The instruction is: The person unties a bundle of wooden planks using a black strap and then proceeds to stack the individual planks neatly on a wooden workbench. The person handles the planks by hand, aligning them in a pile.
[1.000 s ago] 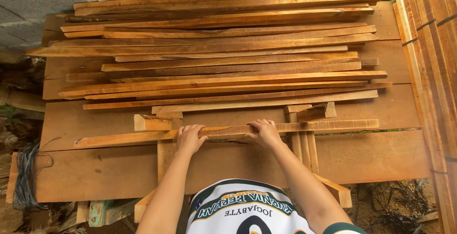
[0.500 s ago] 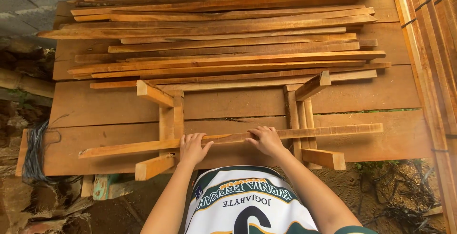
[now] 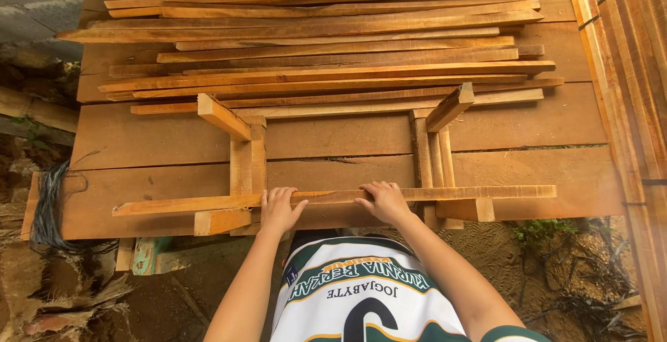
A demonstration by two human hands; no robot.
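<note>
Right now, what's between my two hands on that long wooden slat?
In the head view, only a bare stretch of the long slat lies between the left hand and the right hand; both hands rest on it.

Orange-brown wooden frame point(image 3: 333, 196), reddish-brown stacked slats point(image 3: 326, 50), white jersey point(image 3: 368, 300) with green-and-yellow trim

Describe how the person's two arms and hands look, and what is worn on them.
Both forearms are bare, and the left hand and right hand wear no gloves, rings or watch that I can see. A green-edged short sleeve shows at the right arm, belonging to a white jersey with green and yellow trim.
</note>
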